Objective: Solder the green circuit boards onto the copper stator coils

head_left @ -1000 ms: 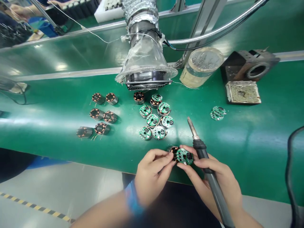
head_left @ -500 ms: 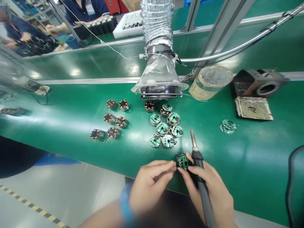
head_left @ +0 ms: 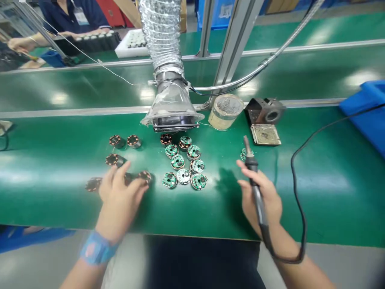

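In the head view, the relation that counts most is at the left: a copper-wound core [head_left: 144, 176] lies on the thumb side of the left grip [head_left: 118, 196], between the thumb and the outstretched forefinger. Its copper-faced end points right, away from the palm, and its long axis seems to run sideways across the view, though blur softens the outline. The left grip is by far the nearer one; the right grip [head_left: 272, 204] is well apart, over the other side of the green surface [head_left: 210, 224]. The left fingers curve, with thumb and forefinger parted about the core; whether they press on it or merely hover round it, I cannot tell.

Relative to that grip, then, the core is ahead of the palm and a little to the right. Three other cores [head_left: 134, 141] sit farther forward, past the fingertips. The board-topped cores [head_left: 183, 176] form a cluster between the two grips.

The right grip is wrapped around the handle of a soldering iron [head_left: 258, 196], whose long axis slants forward and slightly left, its metal end partly hiding some loose circuit boards [head_left: 243, 154].
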`<state>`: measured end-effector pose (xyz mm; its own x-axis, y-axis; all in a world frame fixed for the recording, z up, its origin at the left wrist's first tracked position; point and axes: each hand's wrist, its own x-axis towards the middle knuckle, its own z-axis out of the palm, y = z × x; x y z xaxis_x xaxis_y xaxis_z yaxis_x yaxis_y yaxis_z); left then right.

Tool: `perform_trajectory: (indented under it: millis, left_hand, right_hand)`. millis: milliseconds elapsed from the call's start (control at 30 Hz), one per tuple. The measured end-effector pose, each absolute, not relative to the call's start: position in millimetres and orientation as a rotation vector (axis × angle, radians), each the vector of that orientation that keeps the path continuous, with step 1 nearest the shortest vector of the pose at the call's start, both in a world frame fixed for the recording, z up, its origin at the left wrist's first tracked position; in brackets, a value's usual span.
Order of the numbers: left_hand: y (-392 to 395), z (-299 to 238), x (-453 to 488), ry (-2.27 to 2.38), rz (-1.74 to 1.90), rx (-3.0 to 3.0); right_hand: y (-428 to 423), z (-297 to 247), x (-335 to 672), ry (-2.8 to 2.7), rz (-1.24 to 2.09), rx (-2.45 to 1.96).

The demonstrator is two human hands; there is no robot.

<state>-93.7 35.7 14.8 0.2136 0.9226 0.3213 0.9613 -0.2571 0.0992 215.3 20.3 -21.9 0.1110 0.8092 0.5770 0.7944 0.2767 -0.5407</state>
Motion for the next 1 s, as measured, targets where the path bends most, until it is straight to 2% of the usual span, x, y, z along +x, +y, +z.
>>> perform_trajectory:
  millis: [67, 167, 300, 433, 633, 767, 900, 1000]
  left_hand:
    - [14, 21, -81, -1.706, -0.439, -2.563]
    - [-9, 26, -53, -1.511, -0.383, -2.920]
    - [-18, 20, -17, -1.604, -0.572, -3.117]
    - [-24, 13, -12, -2.049, -0.985, -2.942]
    - [-29, 11, -16, -3.399, -1.321, -2.459]
    - [-28, 5, -4, -3.624, -1.783, -2.059]
    - [-25, 2, 2, -3.786, -1.920, -1.778]
    - [-22, 2, 7, -3.696, -2.129, -1.639]
  right_hand:
    - [31, -22, 253, -1.810, -0.074, -1.529]
    - [54, -26, 297, -2.013, -0.046, -1.487]
    - [86, -32, 321, -2.229, 0.047, -1.379]
    - [107, -36, 332, -2.359, 0.151, -1.289]
    - [98, -21, 322, -2.264, 0.099, -1.254]
    - [36, -4, 260, -2.069, 0.036, -1.246]
    - [-23, -5, 195, -2.072, 0.323, -1.136]
    - [-36, -14, 176, -2.055, 0.394, -1.135]
